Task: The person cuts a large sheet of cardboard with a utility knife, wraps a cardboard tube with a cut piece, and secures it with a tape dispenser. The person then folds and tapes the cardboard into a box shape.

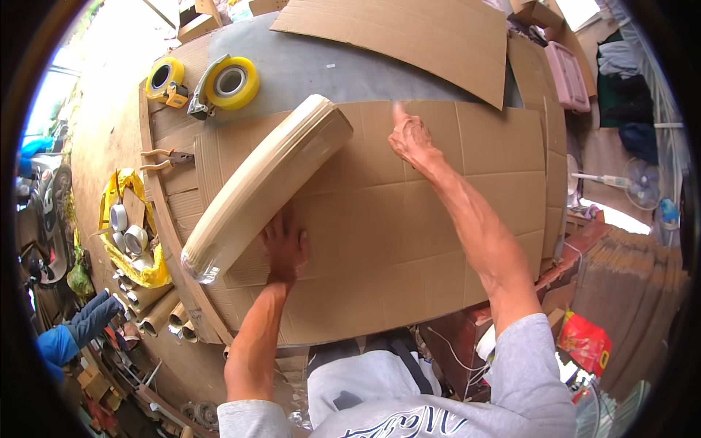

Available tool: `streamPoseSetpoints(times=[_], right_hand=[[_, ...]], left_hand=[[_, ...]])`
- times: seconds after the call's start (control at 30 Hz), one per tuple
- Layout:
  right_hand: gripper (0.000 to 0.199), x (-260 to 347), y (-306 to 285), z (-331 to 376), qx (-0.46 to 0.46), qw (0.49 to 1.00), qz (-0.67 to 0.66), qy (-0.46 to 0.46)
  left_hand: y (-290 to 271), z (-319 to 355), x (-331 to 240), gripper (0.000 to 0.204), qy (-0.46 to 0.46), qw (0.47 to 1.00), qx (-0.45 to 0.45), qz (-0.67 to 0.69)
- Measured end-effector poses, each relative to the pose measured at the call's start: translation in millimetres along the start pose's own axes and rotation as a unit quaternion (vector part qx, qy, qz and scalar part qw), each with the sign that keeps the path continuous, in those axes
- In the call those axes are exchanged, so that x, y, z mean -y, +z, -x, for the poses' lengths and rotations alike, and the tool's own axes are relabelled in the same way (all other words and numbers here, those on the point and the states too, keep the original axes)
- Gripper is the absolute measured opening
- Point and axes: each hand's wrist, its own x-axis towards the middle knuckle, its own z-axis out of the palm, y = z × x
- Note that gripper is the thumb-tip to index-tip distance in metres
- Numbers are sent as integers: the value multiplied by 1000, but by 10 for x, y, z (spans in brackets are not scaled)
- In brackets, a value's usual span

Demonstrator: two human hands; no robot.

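A large flat brown cardboard sheet [409, 241] with fold creases lies across the worktable. My left hand [283, 247] presses flat on its near part, fingers spread, right beside a long curved tan piece wrapped in clear plastic [266, 186] that lies diagonally on the sheet. My right hand [410, 139] reaches to the sheet's far edge, index finger extended and resting on the cardboard. Neither hand holds anything.
Two yellow tape dispensers [232, 82] [163, 78] and pliers [166, 157] sit at the far left of the grey table [321, 69]. Another cardboard sheet [416, 36] lies beyond. A yellow bag with tape rolls [128, 233], cardboard tubes [164, 317] and a pink bin [569, 77] surround the table.
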Motion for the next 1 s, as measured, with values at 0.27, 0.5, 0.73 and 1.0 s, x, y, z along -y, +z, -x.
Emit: streamPoseSetpoints(times=[0.27, 0.5, 0.73, 1.0], right_hand=[[48, 113, -131, -7, -11, 1000, 6, -9], [48, -220, 225, -294, -42, 994, 76, -66], [57, 14, 141, 79, -39, 999, 21, -6], [45, 9, -49, 219, -37, 999, 27, -22]], left_hand=[[34, -701, -728, 73, 141, 988, -14, -64], [237, -964, -1016, 67, 165, 984, -65, -1], [260, -924, -989, 66, 158, 986, -53, -6], [301, -1013, -1078, 65, 121, 992, -4, -44]])
